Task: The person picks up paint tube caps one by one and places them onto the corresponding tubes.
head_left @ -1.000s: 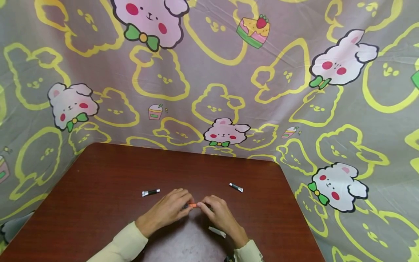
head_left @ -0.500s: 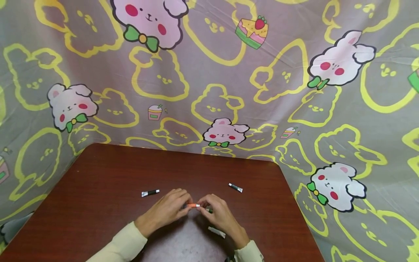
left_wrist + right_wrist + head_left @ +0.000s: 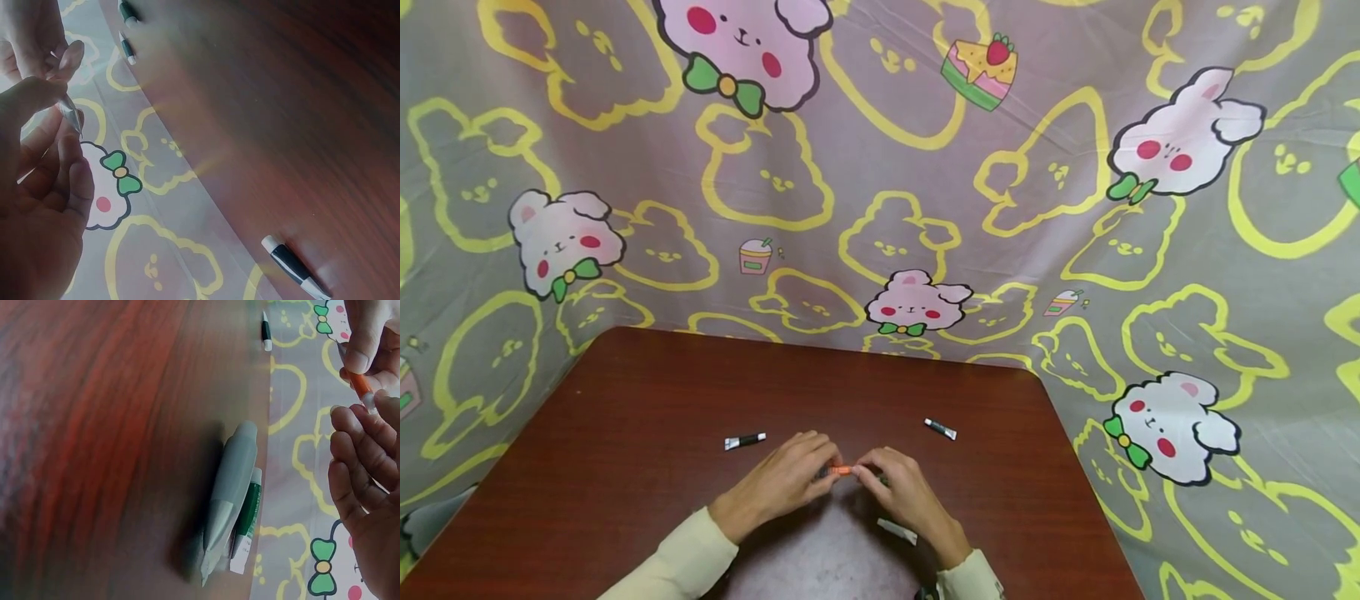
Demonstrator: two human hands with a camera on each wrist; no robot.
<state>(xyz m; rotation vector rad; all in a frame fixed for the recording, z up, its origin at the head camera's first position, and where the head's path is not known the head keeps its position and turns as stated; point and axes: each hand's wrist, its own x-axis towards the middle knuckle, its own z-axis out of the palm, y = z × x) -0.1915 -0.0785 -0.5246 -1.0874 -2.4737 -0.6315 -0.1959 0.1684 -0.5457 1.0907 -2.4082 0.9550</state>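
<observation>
In the head view my left hand (image 3: pixel 782 483) pinches a small orange paint tube (image 3: pixel 841 471) above the table's middle. Its crimped silver tail (image 3: pixel 72 115) sticks out between thumb and fingers in the left wrist view. My right hand (image 3: pixel 910 492) has thumb and fingertips on the tube's white cap (image 3: pixel 368 400), as the right wrist view shows, with the other fingers loosely bent. Below the right hand lie a whitish tube (image 3: pixel 897 532) and a green tube (image 3: pixel 248 509), the latter mostly hidden by the hand in the head view.
A black tube (image 3: pixel 745 442) with a white cap lies left of the hands, and another dark tube (image 3: pixel 940 429) lies farther back on the right. The brown table (image 3: pixel 662 400) meets a cartoon-printed cloth (image 3: pixel 805 250) behind and at both sides.
Half a second ago the right fingertips stood back and the white cap showed; now they cover it again, as they did a second ago. The left hand and the loose tubes stay put.
</observation>
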